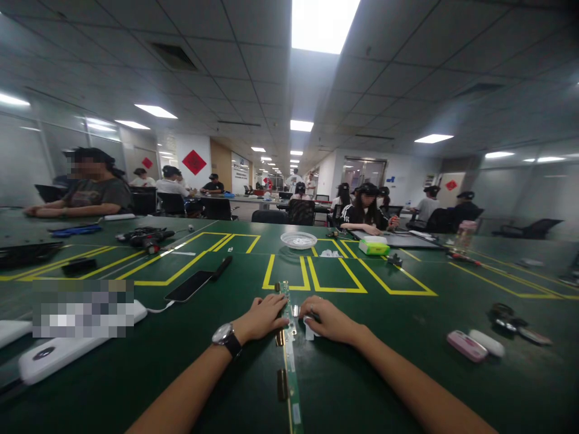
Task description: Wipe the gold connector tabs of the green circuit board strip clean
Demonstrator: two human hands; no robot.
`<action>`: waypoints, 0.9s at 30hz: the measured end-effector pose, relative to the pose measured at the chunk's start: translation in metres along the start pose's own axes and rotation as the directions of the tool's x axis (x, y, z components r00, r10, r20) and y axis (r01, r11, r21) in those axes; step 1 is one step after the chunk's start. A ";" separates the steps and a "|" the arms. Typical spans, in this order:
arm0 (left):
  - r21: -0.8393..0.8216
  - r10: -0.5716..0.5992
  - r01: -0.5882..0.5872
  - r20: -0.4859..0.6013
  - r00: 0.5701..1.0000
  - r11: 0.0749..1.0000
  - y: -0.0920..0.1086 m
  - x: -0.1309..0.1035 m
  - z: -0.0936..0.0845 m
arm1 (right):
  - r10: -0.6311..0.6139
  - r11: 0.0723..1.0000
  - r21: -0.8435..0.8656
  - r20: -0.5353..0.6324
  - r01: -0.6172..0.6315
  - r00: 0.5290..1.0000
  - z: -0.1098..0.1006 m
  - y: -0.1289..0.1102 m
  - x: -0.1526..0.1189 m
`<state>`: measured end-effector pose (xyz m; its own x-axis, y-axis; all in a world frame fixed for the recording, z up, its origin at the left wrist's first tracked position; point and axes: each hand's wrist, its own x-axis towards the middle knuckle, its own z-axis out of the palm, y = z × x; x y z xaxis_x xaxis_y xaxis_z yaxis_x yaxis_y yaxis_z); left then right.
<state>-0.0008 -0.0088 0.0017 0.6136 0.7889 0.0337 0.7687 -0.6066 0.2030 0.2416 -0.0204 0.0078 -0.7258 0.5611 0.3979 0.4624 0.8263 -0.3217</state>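
A long, narrow green circuit strip with brown flexible tabs along its left edge runs away from me down the middle of the green table. My left hand, with a watch on the wrist, lies on the strip's far part, fingers spread over it. Just right of the strip, my right hand is bent, its fingertips down near a small silvery piece and a white piece partly under the fingers. Whether the right fingers grip anything is too small to tell.
A clear round basket stands beyond my hands. A black phone and a white power strip lie left; pink and white cases lie right. People sit across the table and farther back.
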 end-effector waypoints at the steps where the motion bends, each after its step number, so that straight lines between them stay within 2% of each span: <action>1: 0.000 0.000 0.000 0.000 1.000 1.000 0.000 0.000 0.000 | -0.002 1.000 -0.002 0.004 0.002 1.000 -0.001 -0.001 0.000; 13: -0.007 0.020 -0.020 0.017 1.000 1.000 -0.002 0.003 0.004 | 0.020 0.999 0.046 -0.027 -0.019 0.999 -0.001 0.000 0.000; 19: -0.039 0.041 -0.040 0.041 0.998 0.998 -0.005 0.006 0.002 | -0.009 0.996 0.086 -0.033 0.011 0.999 0.000 0.002 0.000; 24: -0.032 0.009 -0.007 0.053 0.999 0.999 -0.001 0.007 0.004 | -0.031 0.995 0.090 -0.026 0.033 0.999 0.001 0.004 0.000; 27: -0.012 -0.008 0.009 0.045 0.999 1.000 0.003 0.007 0.006 | -0.019 0.999 0.034 -0.051 0.021 0.999 0.002 0.005 -0.001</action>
<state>0.0067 -0.0056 -0.0031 0.6147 0.7887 -0.0124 0.7720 -0.5983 0.2147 0.2440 -0.0169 0.0041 -0.7077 0.5472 0.4470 0.4298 0.8355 -0.3423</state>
